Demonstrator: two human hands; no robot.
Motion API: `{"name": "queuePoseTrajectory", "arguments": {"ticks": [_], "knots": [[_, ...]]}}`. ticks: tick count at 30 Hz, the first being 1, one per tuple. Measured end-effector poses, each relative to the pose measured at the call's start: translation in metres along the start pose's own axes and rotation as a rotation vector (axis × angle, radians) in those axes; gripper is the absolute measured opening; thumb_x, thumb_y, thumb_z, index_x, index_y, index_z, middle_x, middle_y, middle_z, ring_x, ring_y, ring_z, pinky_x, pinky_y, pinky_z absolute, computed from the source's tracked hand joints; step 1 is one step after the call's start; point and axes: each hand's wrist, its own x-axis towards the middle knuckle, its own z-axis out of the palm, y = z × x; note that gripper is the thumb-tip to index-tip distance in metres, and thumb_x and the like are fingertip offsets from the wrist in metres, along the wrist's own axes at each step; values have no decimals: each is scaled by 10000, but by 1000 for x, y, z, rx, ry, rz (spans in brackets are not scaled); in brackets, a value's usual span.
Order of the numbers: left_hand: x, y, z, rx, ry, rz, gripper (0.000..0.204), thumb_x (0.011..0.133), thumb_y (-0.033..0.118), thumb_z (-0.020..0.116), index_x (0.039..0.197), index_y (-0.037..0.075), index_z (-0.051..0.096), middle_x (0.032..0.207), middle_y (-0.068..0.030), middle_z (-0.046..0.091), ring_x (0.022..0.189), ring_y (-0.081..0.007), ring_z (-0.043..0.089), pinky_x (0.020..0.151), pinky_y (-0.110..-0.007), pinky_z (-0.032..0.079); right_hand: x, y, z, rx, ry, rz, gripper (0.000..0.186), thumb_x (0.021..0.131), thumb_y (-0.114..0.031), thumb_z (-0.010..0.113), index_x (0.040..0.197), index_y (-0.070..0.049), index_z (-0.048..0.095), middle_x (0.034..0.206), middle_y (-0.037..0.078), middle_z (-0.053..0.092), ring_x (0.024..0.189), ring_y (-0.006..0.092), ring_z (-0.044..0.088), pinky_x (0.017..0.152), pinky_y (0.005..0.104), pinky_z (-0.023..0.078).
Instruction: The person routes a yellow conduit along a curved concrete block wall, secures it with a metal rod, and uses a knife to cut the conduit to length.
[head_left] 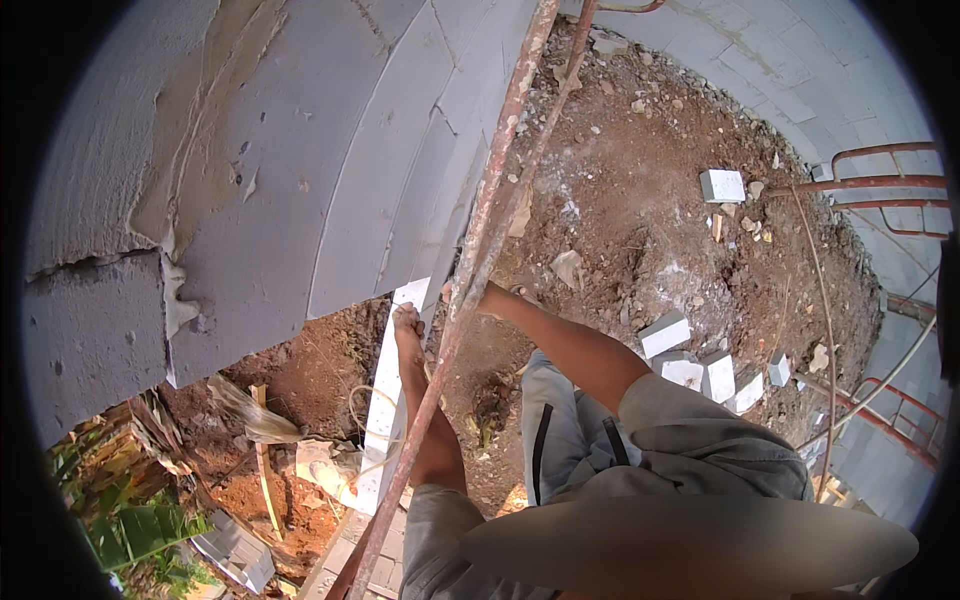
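Observation:
My left hand (408, 322) has curled fingers at the edge of a white vertical member (380, 430), just below the underside of a grey block wall (250, 180); what it holds, if anything, I cannot make out. My right hand (468, 294) is at a long rusty scaffold pole (430, 394) that crosses in front of me; the pole partly hides its fingers, so I cannot see whether it grips.
Rubble-strewn soil (640, 230) lies below, with several white blocks (664, 335). Red scaffold rails (880, 182) stand along a curved block wall (780, 50) at right. Green plants (135, 530), wood scraps and paving (370, 560) are at lower left.

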Motion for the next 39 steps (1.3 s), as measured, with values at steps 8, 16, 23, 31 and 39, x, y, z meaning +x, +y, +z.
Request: {"name": "queuePoseTrajectory", "arguments": {"ticks": [8,16,23,31,39], "knots": [[-25,70,64,108,76,149,666,897,207,521,1490,55,256,1102,-104,577,918,-175,547,764,-294,428,18,-56,26,416,-219,-47,416,883,-165,720,1252,-28,586,932,53,657,832,103,591,691,274,477],[-27,40,92,-64,77,79,573,972,364,545,1347,-49,413,924,-117,596,833,-245,593,828,-370,478,-13,-86,-1,281,-19,236,274,966,-288,622,1162,-96,624,874,-29,571,771,45,513,642,242,416],[-96,29,81,378,682,192,548,1045,397,387,1153,-97,597,1104,-315,593,1020,-436,578,937,-474,437,-33,-52,-79,390,353,465,316,1018,-407,455,955,-116,561,738,-26,473,591,104,419,532,280,353],[-154,0,133,595,120,-120,252,921,148,580,1113,1,649,933,-237,705,899,-447,666,775,-439,512,-30,-77,-265,1240,548,-23,272,913,-341,456,890,-92,564,721,66,548,568,188,446,538,350,363],[-32,74,379,653,-119,320,320,966,206,566,1195,-16,599,988,-234,692,894,-408,681,782,-405,531,49,-138,-491,1018,684,-205,169,947,-267,462,919,-126,552,738,57,550,568,180,459,536,327,389]]}}
